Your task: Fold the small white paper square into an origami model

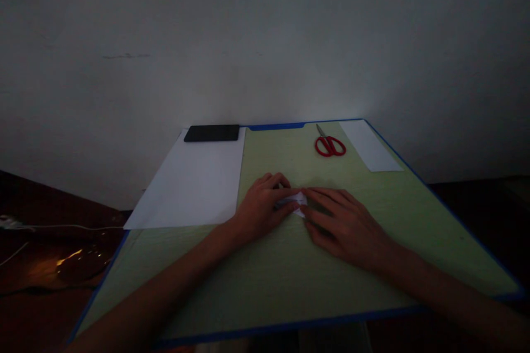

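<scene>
A small folded piece of white paper (298,198) lies between my hands near the middle of the table. My left hand (267,201) grips its left side, with the thumb below and the fingers curled above. On the right, my right hand (342,220) has its fingers stretched out, and the fingertips touch the paper's right edge. Parts of the paper are hidden behind the fingers, and its exact shape is hard to make out in the dim light.
The light green table (273,281) has a blue edge and stands against a wall. A large white sheet (190,182) lies at left, a black flat object (212,133) on its far end. Red-handled scissors (330,146) and a white paper strip (370,146) lie at the back right.
</scene>
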`<state>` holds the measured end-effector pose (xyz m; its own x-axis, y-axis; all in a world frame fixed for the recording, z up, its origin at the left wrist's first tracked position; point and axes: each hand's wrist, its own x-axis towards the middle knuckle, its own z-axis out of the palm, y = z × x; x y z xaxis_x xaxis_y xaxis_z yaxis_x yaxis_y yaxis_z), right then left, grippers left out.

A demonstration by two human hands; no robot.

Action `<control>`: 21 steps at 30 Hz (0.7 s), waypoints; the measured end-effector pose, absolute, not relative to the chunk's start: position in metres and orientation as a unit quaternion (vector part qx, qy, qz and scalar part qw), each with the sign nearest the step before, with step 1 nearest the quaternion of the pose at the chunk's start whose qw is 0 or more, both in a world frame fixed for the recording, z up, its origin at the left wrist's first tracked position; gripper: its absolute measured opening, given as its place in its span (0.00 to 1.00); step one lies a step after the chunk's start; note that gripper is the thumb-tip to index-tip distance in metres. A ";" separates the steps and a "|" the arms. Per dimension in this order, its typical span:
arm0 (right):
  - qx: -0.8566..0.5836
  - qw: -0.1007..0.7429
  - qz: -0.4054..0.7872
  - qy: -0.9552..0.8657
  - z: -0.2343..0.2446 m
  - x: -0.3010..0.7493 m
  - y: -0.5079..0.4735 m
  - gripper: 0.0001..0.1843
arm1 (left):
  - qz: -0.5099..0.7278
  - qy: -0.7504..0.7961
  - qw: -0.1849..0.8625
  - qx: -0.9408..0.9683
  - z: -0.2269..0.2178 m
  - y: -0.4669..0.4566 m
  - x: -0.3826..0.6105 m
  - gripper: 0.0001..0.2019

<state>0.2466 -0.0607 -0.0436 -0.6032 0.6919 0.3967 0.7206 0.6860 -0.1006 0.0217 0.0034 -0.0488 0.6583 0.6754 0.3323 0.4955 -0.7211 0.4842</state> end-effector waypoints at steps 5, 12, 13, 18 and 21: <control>-0.394 0.208 -0.025 -0.895 -0.043 0.247 -0.060 0.15 | 0.250 0.319 0.165 0.899 -0.050 0.002 0.021 0.14; -0.404 0.197 -0.025 -0.893 -0.045 0.247 -0.060 0.15 | 0.265 0.357 0.229 0.866 -0.041 0.006 0.025 0.11; -0.403 0.198 -0.026 -0.893 -0.044 0.247 -0.060 0.15 | 0.258 0.369 0.247 0.858 -0.039 0.008 0.028 0.10; -0.404 0.209 -0.021 -0.891 -0.043 0.247 -0.060 0.16 | 0.236 0.430 0.239 0.838 -0.030 0.017 0.044 0.06; -0.411 0.211 -0.016 -0.887 -0.042 0.247 -0.060 0.16 | 0.235 0.428 0.241 0.839 -0.029 0.019 0.049 0.03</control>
<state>0.2470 -0.0597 -0.0418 -0.5727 0.7228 0.3868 0.7364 0.6609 -0.1446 0.0490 0.0189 -0.0294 0.5232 0.8314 0.1871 0.6053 -0.5170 0.6052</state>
